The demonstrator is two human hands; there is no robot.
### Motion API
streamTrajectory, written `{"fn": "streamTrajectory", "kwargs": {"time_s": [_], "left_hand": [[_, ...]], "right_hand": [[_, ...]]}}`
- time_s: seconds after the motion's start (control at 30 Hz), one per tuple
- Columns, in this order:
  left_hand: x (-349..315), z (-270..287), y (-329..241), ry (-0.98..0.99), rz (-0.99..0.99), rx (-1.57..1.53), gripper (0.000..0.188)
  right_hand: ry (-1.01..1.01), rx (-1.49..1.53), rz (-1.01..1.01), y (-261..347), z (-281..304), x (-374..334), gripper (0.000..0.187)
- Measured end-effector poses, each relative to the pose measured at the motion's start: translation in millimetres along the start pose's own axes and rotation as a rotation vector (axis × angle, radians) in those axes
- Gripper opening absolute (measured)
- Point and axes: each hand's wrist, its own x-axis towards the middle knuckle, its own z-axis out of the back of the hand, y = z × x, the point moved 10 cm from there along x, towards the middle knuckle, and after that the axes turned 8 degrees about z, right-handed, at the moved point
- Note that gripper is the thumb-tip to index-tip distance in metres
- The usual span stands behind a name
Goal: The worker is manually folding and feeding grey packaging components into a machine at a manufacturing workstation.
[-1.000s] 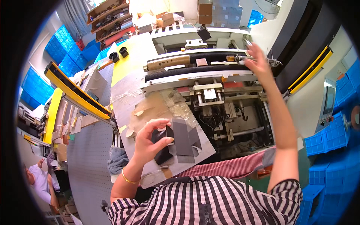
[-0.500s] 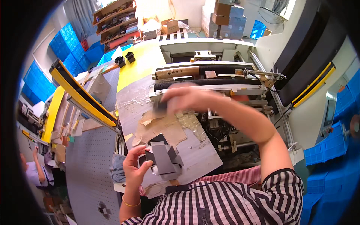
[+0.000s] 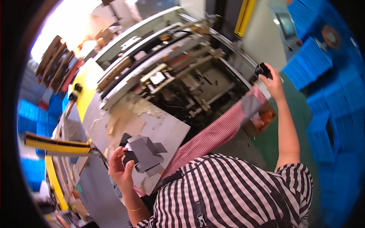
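Because the right hand (image 3: 273,80) holds the small black box-like piece (image 3: 261,70) only between thumb and fingertips, out near the far end of the red-and-white striped cloth (image 3: 213,138), a loose pinch could drop it toward the green floor (image 3: 266,146). At the left side of the grey card blank (image 3: 142,150) the left hand (image 3: 121,167) curls, whether pinching it I cannot tell, and a careless push might crease the card or slide it over the pale board (image 3: 176,129), where torn brown paper (image 3: 125,121) could snag it. Beyond the board lies a roller machine (image 3: 131,87), with blue crates (image 3: 308,68) stacked along the right.
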Motion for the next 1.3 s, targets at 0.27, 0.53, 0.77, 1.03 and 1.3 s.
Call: {"fn": "streamTrajectory", "kwargs": {"time_s": [0.27,0.53,0.77,1.03,1.3], "left_hand": [[10,-31,-19,0.095,-0.054,0.086,0.052],[34,-29,-28,0.023,-0.008,0.076,0.053],[56,-51,-59,0.030,-0.217,0.201,0.051],[110,-59,-78,-0.043,-0.312,0.167,0.049],[155,-67,-71,-0.012,-0.292,0.119,0.050]], "right_hand": [[0.226,-0.387,-0.061,-68,16,-59,0.060],[-0.075,-0.121,0.100,67,-8,20,0.038],[0.415,0.372,0.524,265,-149,54,0.028],[0.696,0.679,0.594,337,-224,50,0.046],[0.665,0.875,0.328,304,-249,79,0.055]]}}
